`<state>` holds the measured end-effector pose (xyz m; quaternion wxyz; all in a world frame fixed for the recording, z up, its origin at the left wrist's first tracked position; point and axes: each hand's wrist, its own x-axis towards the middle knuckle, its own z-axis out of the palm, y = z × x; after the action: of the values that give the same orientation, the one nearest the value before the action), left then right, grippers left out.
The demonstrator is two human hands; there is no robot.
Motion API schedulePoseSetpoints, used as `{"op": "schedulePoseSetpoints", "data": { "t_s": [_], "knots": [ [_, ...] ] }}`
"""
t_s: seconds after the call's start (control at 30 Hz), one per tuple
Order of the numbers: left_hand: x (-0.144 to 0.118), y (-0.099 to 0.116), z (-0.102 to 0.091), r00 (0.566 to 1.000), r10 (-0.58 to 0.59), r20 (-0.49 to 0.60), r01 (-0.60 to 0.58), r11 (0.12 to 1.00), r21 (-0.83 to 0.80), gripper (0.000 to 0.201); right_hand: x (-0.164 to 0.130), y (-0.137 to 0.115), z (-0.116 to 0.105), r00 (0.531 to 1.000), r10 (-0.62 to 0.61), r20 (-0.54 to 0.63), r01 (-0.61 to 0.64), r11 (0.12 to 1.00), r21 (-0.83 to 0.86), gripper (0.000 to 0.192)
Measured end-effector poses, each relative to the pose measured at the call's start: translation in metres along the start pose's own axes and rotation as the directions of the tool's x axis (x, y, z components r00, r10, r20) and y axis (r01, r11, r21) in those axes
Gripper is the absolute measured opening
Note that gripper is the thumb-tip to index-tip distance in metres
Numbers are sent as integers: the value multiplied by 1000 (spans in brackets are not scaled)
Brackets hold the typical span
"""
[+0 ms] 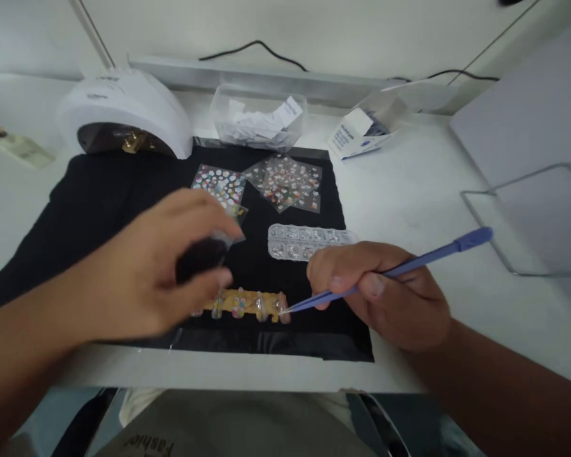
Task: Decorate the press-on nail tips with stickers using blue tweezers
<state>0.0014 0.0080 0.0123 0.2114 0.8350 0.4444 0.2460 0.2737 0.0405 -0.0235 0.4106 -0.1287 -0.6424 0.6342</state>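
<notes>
My left hand hovers over the near-left part of the black mat, fingers curled around a small dark object that is too blurred for me to name; I hold it raised, just above the left end of the strip of false nails, so it is close to the work without covering it. That yellowish strip lies flat on the mat just below and between my hands, its row of clear nail tips facing up where I can reach each one. My right hand rests to the right of the strip, pinching blue tweezers between thumb and fingers like a pen; the closed points touch the nail at the strip's right end, and the handle angles up and away to the right, which keeps my knuckles out of my line of sight. Just beyond my right hand sits a clear rhinestone tray, near enough for the tweezers, and beyond that lie two nail sticker sheets. Farther back from my left hand stands a white nail lamp; behind the stickers is a clear box of paper slips, and beyond my right hand a small blue-and-white carton. All of this sits on a white table against a pale wall, with cables running along the back.
</notes>
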Motion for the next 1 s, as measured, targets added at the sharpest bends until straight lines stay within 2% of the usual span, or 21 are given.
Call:
{"op": "schedulePoseSetpoints", "data": {
  "t_s": [0.07,0.13,0.23,0.33,0.6,0.8,1.0],
  "knots": [
    [-4,15,9,994,52,93,-51,999,-11,29,-2,4,-2,999,29,26,-29,999,21,20],
    [-5,23,20,989,39,145,-43,999,25,33,-3,7,-4,998,50,48,-51,999,18,21],
    [-6,26,33,987,5,159,-23,994,109,32,-3,9,-5,994,73,77,-74,997,6,21],
    [-6,25,41,990,24,137,-43,990,133,25,-2,11,-5,991,107,75,-111,993,44,20],
    [-4,24,47,992,63,111,-77,989,125,8,-4,13,-5,989,145,34,-147,985,91,19],
    [-4,25,47,991,68,117,-83,989,124,8,-4,12,-5,982,189,15,-189,981,42,18],
    [-4,24,48,989,62,131,-79,989,128,8,-2,12,-5,971,239,27,-240,967,85,18]
  ]
}}
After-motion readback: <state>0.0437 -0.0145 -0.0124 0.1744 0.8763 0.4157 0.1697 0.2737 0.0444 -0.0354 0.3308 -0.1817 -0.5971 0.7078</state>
